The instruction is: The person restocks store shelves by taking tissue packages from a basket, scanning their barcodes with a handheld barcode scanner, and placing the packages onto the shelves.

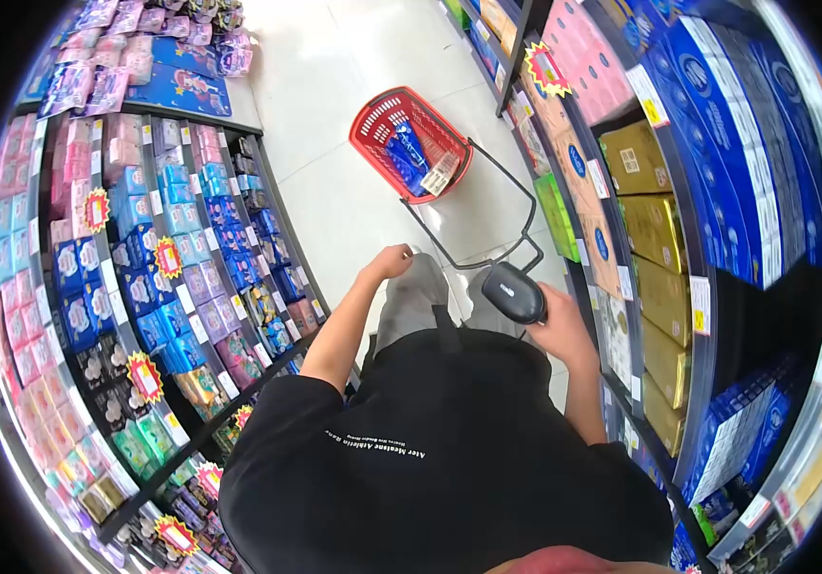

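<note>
My left hand [394,261] hangs in front of my left leg, its fingers curled in, and nothing shows in it. On the other side, my right hand [560,323] grips the right end of a black rounded object [514,293] with a small light logo. The black pull handle [531,206] of a red basket [367,143] reaches back to this object; how the two join is hidden. Blue packages [408,156] and a pale printed pack [442,174] lie inside the basket, which stands on the floor ahead.
Shelves of small colourful packs [148,258] line the left side. Close on the right stand shelves with gold boxes [661,292] and large blue packs [731,143]. Pale floor tiles [307,105] run between them. Starburst price tags [548,69] stick out from both shelf rows.
</note>
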{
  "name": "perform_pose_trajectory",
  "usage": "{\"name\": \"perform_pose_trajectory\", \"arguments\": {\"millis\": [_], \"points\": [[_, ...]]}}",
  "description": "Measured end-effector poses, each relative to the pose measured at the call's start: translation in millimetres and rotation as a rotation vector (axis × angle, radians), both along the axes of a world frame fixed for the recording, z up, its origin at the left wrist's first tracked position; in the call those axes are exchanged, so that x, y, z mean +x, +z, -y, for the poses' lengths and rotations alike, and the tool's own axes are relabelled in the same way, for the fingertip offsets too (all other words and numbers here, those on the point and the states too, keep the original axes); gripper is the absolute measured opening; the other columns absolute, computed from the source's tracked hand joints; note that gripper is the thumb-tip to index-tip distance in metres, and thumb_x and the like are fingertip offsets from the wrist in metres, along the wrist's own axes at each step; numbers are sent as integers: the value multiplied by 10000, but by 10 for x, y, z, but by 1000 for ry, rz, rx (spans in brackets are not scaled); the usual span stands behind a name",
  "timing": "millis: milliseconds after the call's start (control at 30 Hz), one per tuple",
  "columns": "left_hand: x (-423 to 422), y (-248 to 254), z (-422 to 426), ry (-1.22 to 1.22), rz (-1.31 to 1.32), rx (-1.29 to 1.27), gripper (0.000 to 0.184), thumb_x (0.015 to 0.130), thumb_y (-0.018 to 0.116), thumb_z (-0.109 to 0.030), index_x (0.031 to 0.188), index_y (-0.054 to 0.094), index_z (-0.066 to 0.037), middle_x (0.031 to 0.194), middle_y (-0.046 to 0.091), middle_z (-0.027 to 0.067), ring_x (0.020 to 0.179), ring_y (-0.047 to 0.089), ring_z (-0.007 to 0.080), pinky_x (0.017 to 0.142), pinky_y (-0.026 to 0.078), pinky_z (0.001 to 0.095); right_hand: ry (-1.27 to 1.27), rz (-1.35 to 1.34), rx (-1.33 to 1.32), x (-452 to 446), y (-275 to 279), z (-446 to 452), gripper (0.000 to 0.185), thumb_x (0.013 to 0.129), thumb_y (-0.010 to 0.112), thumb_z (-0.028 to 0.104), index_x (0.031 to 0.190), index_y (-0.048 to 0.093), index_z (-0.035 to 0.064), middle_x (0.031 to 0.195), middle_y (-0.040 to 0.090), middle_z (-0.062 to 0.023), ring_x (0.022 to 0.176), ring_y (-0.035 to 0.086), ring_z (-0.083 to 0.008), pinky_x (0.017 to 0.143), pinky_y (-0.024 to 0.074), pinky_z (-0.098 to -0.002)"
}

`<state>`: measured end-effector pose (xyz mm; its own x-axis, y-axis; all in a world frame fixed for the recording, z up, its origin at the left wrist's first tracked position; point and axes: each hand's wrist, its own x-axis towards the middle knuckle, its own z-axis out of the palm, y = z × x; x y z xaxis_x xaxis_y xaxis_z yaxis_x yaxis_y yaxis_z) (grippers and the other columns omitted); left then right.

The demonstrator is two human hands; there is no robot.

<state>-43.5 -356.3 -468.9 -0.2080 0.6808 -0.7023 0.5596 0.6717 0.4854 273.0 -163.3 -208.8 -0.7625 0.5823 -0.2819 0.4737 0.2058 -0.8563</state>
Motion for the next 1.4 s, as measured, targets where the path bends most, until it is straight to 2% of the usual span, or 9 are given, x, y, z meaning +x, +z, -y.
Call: {"name": "perform_pose_trajectory", "arguments": {"millis": [233,300,533,767,967,1033,1167,1200,1400], "points": [[-726,-1062,-489,30,81,-17,290,789,629,-217,1004,707,-38,992,721,191,980,690,334,877,543,390,-72,225,-90,-551,-236,38,320,681,659,5,995,610,-32,829,618,-220,780,636,-364,706,486,-374],[-920,-1578,-550,42,109,-11,314,767,632,-197,1035,696,-46,993,718,187,983,682,354,880,539,399,-208,397,-235,-792,-283,86,360,659,647,-1,1018,628,-27,884,657,-217,843,656,-399,753,511,-396],[-1391,-2960,-969,-15,102,12,441,763,598,-70,1203,576,-39,1123,646,257,1072,627,395,917,496,459,-373,442,-399,-1116,-976,657,378,684,665,7,1056,626,-45,883,670,-208,816,682,-291,769,516,-349],[-1586,-3231,-1421,-53,-118,-94,477,759,645,-111,1207,514,-15,1158,600,272,1089,607,412,940,494,462,-555,499,-527,-1374,-1418,890,417,683,700,21,1091,640,-41,930,708,-165,853,689,-217,796,523,-327],[-1415,-3533,-1472,-195,-288,12,517,777,722,-299,1141,480,-24,1117,617,211,1102,582,401,867,526,489,-745,615,-632,-1190,-1724,1174,399,680,781,90,1039,665,-39,924,723,-144,857,686,-183,788,524,-329],[-1340,-3478,-1530,-118,-253,19,575,761,750,-354,1130,459,-23,1104,620,217,1101,583,401,825,538,496,-833,581,-576,-1123,-1754,1283,408,672,784,101,1035,659,-39,902,717,-146,834,689,-200,771,523,-336],[-1354,-3404,-1630,-117,-259,-107,570,775,733,-409,1122,485,-31,920,699,194,888,690,378,751,557,482,-738,645,-382,-1165,-1685,1303,410,663,770,112,1030,646,-24,850,693,-155,786,691,-276,741,522,-370],[-1378,-3396,-1660,-122,-264,-104,570,775,733,-409,1122,485,-31,920,699,194,888,690,378,751,557,482,-718,595,-536,-1101,-1724,1271,411,665,769,116,1033,647,-22,855,694,-158,795,693,-273,741,522,-371],[-1440,-2710,-1939,-144,-302,-133,493,774,690,-347,1102,552,-5,953,698,232,907,691,394,785,555,487,-758,483,-499,-1084,-1428,1000,413,687,755,90,1059,639,-48,896,704,-154,834,688,-214,777,523,-335]]}}
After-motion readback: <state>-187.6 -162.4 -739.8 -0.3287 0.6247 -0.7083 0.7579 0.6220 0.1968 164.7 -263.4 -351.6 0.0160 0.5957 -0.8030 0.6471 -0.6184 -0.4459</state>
